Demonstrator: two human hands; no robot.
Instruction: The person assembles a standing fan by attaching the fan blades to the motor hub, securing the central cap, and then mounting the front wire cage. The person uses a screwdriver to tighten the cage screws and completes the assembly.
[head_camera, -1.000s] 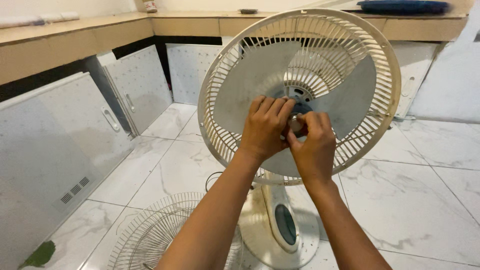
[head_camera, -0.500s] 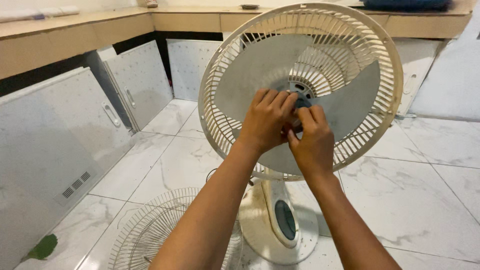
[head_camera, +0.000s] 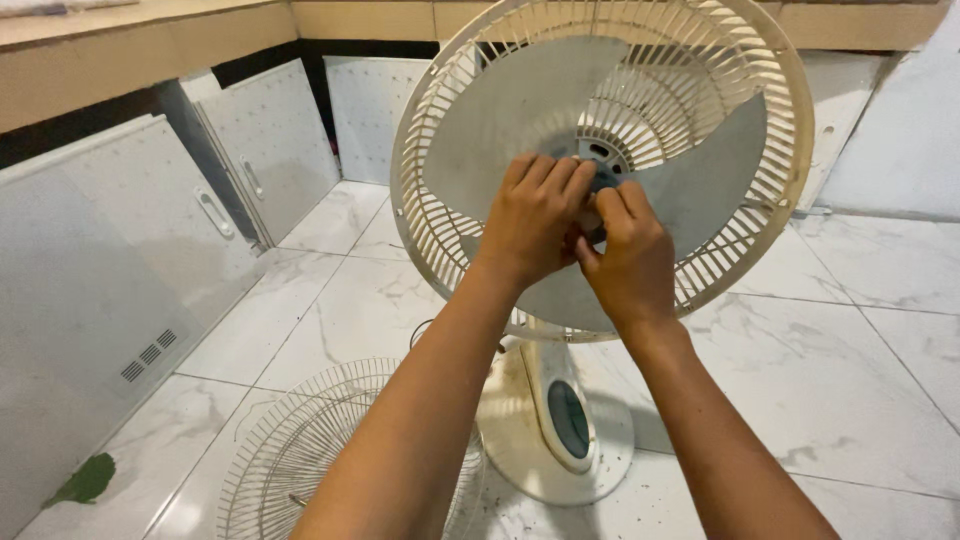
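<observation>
Both the left hand (head_camera: 535, 225) and right hand (head_camera: 628, 262) have their grip clenched on the dark hub cap (head_camera: 603, 178) of the grey fan blade (head_camera: 530, 120), inside the cream rear grille (head_camera: 770, 200).

We're seeing white marble-look floor tiles (head_camera: 860, 330) w/ grey veins; grey cabinet doors (head_camera: 270, 150) are leaning along the left & back walls under a tan countertop (head_camera: 130, 70); a green leaf (head_camera: 85, 480) is lying on the floor bottom left; light's looking soft, even.
</observation>
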